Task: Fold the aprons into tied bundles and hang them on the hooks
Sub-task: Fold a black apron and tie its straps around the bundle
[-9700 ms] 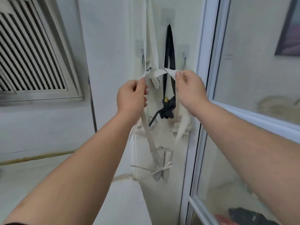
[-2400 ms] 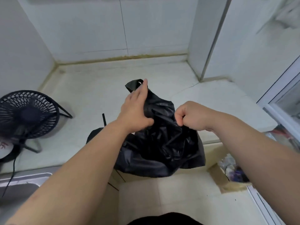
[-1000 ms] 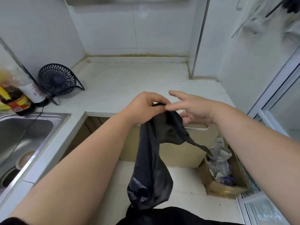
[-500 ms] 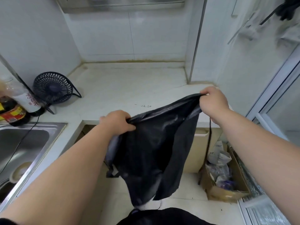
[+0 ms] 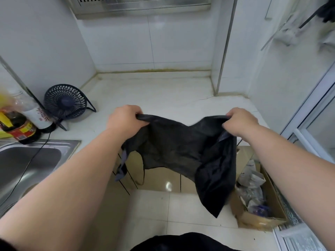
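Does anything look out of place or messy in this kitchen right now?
Yes: a black cord from near the fan trails off the counter into the steel sink, an odd place for a power lead. The apron, gripped by left hand and right hand, hangs lopsided, its right side drooping lower.

Tally for you, one pass:
- 2 hands in view: L hand (image 5: pixel 125 118), R hand (image 5: pixel 239 122).
- 1 black apron (image 5: pixel 181 145).
- 1 counter (image 5: pixel 163 95), w/ 1 desk fan (image 5: pixel 66 101) and 2 bottles: dark-sauce bottle (image 5: pixel 17 127), white-label bottle (image 5: pixel 39 116).
- 1 steel sink (image 5: pixel 27 160).
- 1 cardboard box (image 5: pixel 261 221).
- Top R corner: 1 black bundle (image 5: pixel 329 10); pale bundles (image 5: pixel 288 32) too blurred, no. unclear.
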